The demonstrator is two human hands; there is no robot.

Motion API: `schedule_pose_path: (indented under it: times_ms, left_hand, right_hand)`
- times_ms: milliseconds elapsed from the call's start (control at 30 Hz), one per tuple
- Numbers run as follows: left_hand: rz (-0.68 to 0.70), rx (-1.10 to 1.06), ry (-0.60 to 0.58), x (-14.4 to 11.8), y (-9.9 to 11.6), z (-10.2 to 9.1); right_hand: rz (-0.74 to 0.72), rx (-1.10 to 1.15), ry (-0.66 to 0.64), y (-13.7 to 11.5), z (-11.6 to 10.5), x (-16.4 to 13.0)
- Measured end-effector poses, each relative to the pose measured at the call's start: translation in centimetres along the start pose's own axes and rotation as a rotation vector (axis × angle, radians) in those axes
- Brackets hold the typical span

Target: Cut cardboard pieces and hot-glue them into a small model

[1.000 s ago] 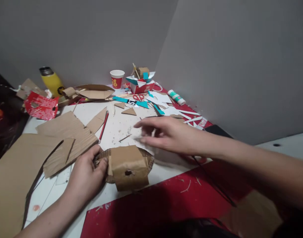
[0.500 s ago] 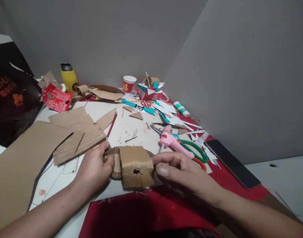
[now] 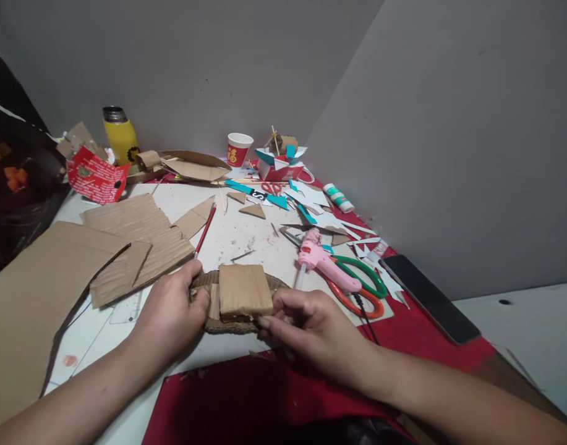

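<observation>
Cardboard assembly [image 3: 246,287] is at the lower centre of the frame, held between two bare hands, over the near edge of the white board [image 3: 239,241]. Whether it rests on the board or is lifted slightly cannot be determined. It consists of a rounded corrugated base [image 3: 232,326] with a bent strip of smooth cardboard across its top.

Left hand [image 3: 169,309]: closed on the left end of the piece, thumb on top, fingers largely out of sight behind it. Right hand [image 3: 313,324]: thumb and forefinger closed on the front right corner of the strip; the other fingers are curled and partly concealed.

Right of centre, a pink glue gun [image 3: 327,266] lies against scissors with green and orange handles [image 3: 378,279]. A dark phone [image 3: 431,300] lies farther right on the red surface [image 3: 218,402]. Left of centre, a red pencil [image 3: 206,230] lies just beside a corrugated sheet [image 3: 130,225]; a large cardboard sheet [image 3: 37,296] occupies the lower left. A yellow bottle [image 3: 120,139] stands upper left, and a paper cup [image 3: 239,151] upper centre.
</observation>
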State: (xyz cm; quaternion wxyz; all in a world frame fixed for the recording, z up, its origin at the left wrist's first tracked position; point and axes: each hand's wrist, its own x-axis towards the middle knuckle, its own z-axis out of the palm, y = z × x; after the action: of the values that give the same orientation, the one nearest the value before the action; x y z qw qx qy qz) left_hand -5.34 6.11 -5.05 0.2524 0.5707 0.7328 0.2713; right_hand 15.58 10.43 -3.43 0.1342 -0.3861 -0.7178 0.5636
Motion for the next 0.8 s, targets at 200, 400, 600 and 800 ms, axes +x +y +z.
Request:
schedule_pose_path:
  times_ms: [200,400,600,800]
  left_hand:
    - [0.033,0.131,-0.058,0.0,-0.1,0.0]
    - [0.045,0.172,-0.081,0.0,-0.3,-0.3]
    - [0.053,0.190,-0.096,0.0,-0.4,-0.3]
    - [0.103,0.261,-0.001,-0.3,-0.1,-1.3]
  right_hand:
    - [-0.158,-0.209,-0.050,-0.2,-0.6,-0.1]
    - [-0.265,-0.466,0.050,1.0,-0.8,-0.1]
    - [-0.283,-0.499,0.049,1.5,-0.9,-0.2]
    - [-0.254,-0.480,0.043,1.4,-1.2,0.2]
